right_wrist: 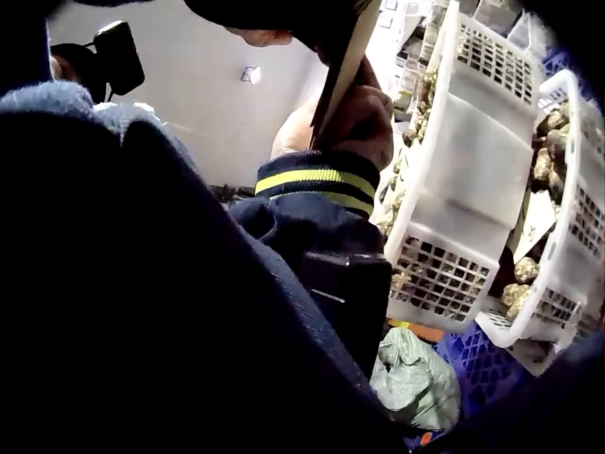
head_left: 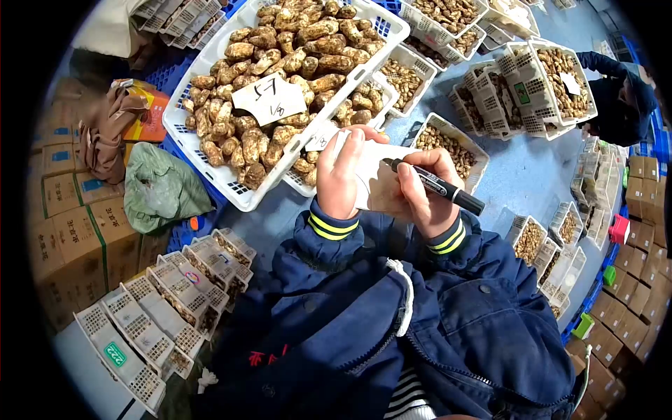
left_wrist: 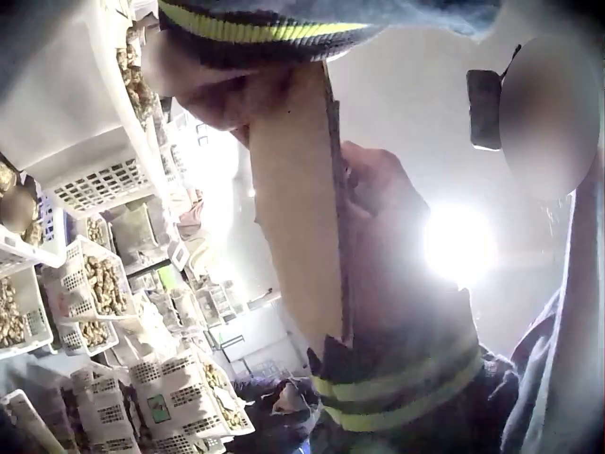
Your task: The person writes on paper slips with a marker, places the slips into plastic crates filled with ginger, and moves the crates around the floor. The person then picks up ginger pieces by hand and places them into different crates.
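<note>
Honestly, I'd brace the torn beige cardboard piece [head_left: 378, 175] between the hands with the left hand's [head_left: 339, 178] thumb-and-finger pinch, and steer the chunky black marker [head_left: 449, 190] lightly, right hand [head_left: 430, 199] fingers pinching its barrel.

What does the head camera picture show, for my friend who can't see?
A left hand holds a pale card while the right hand grips a black marker over it. Just beyond is a big white basket of brown mushrooms, with more baskets and cardboard boxes around.
</note>
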A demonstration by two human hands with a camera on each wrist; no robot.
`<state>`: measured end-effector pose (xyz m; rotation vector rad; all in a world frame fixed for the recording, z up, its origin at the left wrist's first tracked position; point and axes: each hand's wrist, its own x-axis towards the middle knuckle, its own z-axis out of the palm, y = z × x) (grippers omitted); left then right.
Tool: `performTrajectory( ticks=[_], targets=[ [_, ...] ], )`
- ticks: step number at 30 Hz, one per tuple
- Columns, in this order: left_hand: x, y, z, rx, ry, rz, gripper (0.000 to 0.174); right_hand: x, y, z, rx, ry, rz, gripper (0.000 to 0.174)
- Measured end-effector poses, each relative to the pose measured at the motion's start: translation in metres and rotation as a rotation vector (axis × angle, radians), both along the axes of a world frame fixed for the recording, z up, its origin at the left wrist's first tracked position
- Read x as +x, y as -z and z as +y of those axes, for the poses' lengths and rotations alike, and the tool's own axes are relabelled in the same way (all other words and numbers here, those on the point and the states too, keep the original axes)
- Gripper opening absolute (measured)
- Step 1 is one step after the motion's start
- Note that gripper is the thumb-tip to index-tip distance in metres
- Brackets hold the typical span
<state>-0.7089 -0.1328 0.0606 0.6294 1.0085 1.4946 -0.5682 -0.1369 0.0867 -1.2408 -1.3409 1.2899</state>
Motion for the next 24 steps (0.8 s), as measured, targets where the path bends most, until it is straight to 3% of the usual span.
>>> performTrajectory(
  ticks=[3, 8, 17, 23, 24],
  targets=[
    [0.001, -0.008, -0.002, -0.043, 0.023, -0.068, 0.025, 0.000, 0.003, -0.001, 0.114, -0.007, -0.079, 0.021],
    [0.002, -0.008, -0.002, 0.004, 0.000, -0.039, 0.024, -0.004, 0.001, -0.003, 0.073, 0.051, -0.017, 0.021],
    [0.000, -0.005, -0.003, -0.017, -0.007, -0.114, 0.024, -0.003, -0.011, -0.006, 0.079, -0.080, -0.095, 0.019],
    [-0.002, -0.003, -0.004, -0.027, -0.025, -0.080, 0.024, -0.010, -0.001, -0.005, 0.035, 0.067, -0.052, 0.019],
    [-0.002, -0.002, -0.003, -0.027, -0.023, -0.080, 0.024, -0.005, 0.004, -0.004, 0.133, 0.082, -0.084, 0.018]
  ],
)
